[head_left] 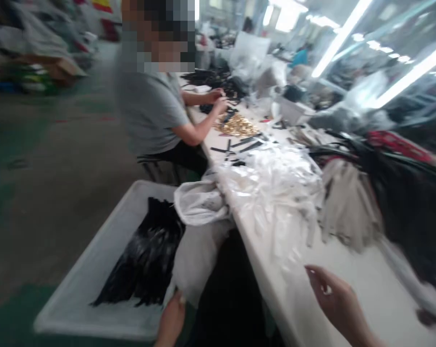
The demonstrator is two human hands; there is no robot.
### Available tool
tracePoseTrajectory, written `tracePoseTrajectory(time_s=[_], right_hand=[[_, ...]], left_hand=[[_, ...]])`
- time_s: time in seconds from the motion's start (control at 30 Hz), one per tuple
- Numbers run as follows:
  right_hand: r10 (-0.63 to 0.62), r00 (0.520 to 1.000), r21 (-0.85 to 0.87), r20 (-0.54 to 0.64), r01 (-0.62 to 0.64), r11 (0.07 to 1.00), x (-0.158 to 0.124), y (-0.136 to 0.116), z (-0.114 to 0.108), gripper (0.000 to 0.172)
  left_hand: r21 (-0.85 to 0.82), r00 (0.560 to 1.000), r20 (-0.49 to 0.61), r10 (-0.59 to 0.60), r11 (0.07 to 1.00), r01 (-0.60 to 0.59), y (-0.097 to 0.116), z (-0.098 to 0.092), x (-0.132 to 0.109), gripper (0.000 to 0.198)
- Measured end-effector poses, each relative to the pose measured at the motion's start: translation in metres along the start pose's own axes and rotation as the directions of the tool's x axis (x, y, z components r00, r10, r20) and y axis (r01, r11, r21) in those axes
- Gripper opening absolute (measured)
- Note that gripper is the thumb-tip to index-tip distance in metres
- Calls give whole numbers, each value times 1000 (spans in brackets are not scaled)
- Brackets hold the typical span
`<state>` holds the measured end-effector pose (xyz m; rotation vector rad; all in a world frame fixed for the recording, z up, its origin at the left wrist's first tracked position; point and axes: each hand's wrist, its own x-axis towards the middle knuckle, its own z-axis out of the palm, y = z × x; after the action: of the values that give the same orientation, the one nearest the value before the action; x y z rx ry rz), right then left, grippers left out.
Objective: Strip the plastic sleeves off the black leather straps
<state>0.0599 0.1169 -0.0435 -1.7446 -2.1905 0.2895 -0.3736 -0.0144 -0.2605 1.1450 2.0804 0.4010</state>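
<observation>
My left hand (172, 315) is low at the bottom edge, pinching the lower end of a white plastic bag (198, 226) that hangs off the table's edge. Beside it stands a white bin (95, 270) holding a pile of bagged black items (145, 255). My right hand (332, 294) hovers over the white table (370, 289), fingers curled with thumb and forefinger close together; whether it holds anything I cannot make out. A heap of clear plastic bags (276, 193) lies just beyond it.
A person in a grey shirt (149, 111) sits at the table's far left side, handling black straps near a heap of gold parts (238, 126). Black and grey goods (402, 202) pile up on the right. Bare floor (40, 183) spreads to the left.
</observation>
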Motion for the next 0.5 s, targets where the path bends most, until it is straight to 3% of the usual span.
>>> tracePoseTrajectory(time_s=[0.1,0.17,0.27,0.3,0.37,0.43,0.5], right_hand=[[177,984,41,-11,-177,983,10,22,-8,27],[234,972,41,-40,-232,972,26,37,-12,28],[277,956,49,-93,-274,961,53,59,-16,31],[303,946,48,-115,-299,953,62,66,-17,32],[381,912,36,-154,-380,924,81,79,-17,31],[470,867,23,-165,-473,881,97,90,-17,33],[537,832,18,-143,-540,841,108,98,-15,30]], left_hand=[[-21,985,-86,150,988,-152,28,7,9,29],[-50,930,-120,347,934,-355,65,0,6,25],[-54,749,-163,642,752,-657,145,-15,-16,21],[-34,679,-194,708,687,-726,177,-17,-24,22],[14,581,-172,796,591,-806,239,-14,-40,25],[122,545,-111,831,556,-822,294,0,-53,25],[272,565,-36,824,552,-788,338,16,-62,24]])
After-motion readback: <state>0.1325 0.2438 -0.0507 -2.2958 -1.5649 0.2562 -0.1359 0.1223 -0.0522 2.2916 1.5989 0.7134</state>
